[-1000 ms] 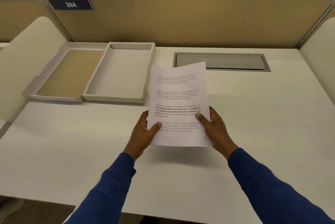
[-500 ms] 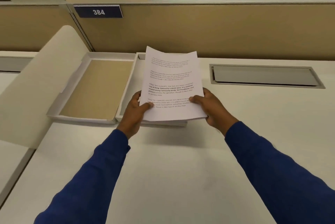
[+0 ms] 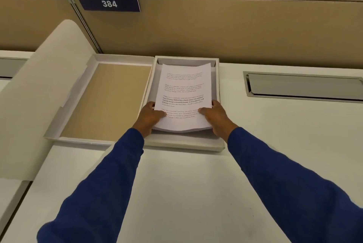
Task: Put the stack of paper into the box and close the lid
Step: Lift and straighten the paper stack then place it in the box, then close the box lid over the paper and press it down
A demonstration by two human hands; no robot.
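White printed sheets, the stack of paper (image 3: 184,95), sit at centre frame inside the walls of the open box (image 3: 219,121), its near edge raised and bowed above the floor. I see my left hand (image 3: 150,119) and right hand (image 3: 216,118) gripping the near corners, fingers (image 3: 160,113) clamped on the stack with thumbs on top. A narrow gap shows along each side wall; more room lies beyond the far edge. Left of the box, touching it, lies the lid (image 3: 102,101), open and flat, its tan inside up. Bare tabletop (image 3: 184,183) fills the lower frame; a metal cable hatch (image 3: 302,86) sits at right.
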